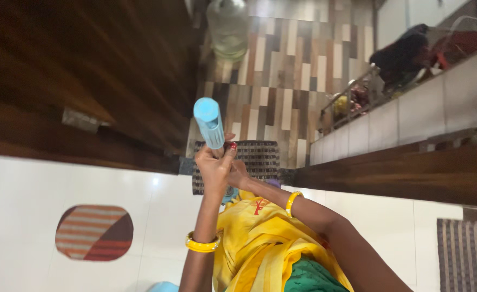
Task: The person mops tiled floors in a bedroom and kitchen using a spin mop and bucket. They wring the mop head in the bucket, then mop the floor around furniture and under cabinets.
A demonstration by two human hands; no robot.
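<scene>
A light blue cylinder with a rounded cap (pixel 209 122) stands tilted above my two hands. My left hand (pixel 213 168) wraps around its lower end, a red-painted fingernail showing beside the tube. My right hand (pixel 239 174) sits just behind and under the left hand, pressed against it at the tube's base; its fingers are mostly hidden. Each wrist wears a yellow bangle. My yellow garment (pixel 260 243) hangs below the arms.
A dark checked mat (pixel 260 157) lies under the hands. An oval striped rug (pixel 94 232) is on white tiles at left. A dark wooden door (pixel 87 70) is at left, a large clear water jug (pixel 227 27) beyond it, and a wire rack with items (pixel 352 103) at right.
</scene>
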